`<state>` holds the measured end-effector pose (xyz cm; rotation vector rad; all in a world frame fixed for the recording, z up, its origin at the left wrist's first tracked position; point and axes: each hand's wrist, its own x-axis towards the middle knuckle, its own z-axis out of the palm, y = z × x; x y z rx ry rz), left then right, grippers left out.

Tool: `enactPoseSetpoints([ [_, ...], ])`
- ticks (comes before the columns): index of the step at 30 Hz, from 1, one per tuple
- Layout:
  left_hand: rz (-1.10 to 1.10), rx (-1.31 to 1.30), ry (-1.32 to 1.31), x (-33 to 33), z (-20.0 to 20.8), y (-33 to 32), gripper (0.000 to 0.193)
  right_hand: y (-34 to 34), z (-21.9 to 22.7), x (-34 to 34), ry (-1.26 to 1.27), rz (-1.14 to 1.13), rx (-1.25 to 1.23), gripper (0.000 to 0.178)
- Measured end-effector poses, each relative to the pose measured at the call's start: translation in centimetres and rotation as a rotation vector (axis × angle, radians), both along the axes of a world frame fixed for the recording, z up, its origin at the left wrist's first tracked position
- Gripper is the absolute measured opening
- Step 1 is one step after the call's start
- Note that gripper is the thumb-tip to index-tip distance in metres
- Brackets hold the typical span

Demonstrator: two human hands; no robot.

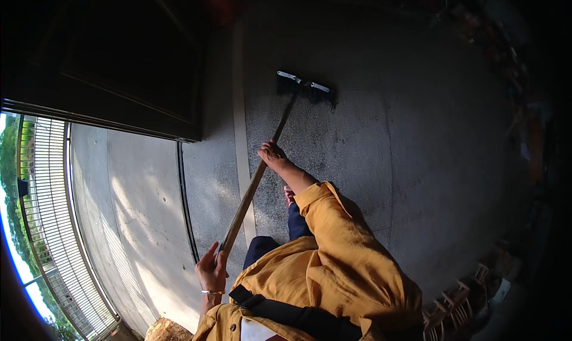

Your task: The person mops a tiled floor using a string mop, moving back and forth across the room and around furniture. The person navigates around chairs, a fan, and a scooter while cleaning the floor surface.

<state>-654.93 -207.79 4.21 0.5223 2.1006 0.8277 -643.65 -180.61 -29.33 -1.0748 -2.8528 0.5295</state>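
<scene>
A long-handled broom slants across the middle of the view, its wooden handle running from near my body up to a wide head. That broom head rests on the floor; it has dark bristles and two pale metal strips. Partway along the handle, my right hand is wrapped round the wood. Near the handle's upper end is my left hand, with a bracelet at the wrist; its fingers lie loosely about the wood, partly hidden from view.
A dark door or cabinet juts in at the upper left. Beyond a dark floor track lie sunlit concrete and a barred railing. Small wooden chairs stand at the lower right, and dim clutter lines the right side.
</scene>
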Motion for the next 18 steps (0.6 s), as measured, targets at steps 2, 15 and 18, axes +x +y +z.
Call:
enactPoseSetpoints([
  [2,-0.058,-0.06,0.061,-0.4,0.4,1.5,0.026,1.7,0.0,-0.5,-0.037,0.011,-0.021,0.008],
  [15,-0.261,-0.11,0.581,-5.6,3.5,9.3,0.029,8.1,3.8,-3.9,0.067,0.242,-0.124,0.014],
  [18,-0.278,-0.06,0.533,-10.0,1.0,11.0,0.026,12.3,3.9,-5.5,0.151,0.22,-0.142,0.01],
])
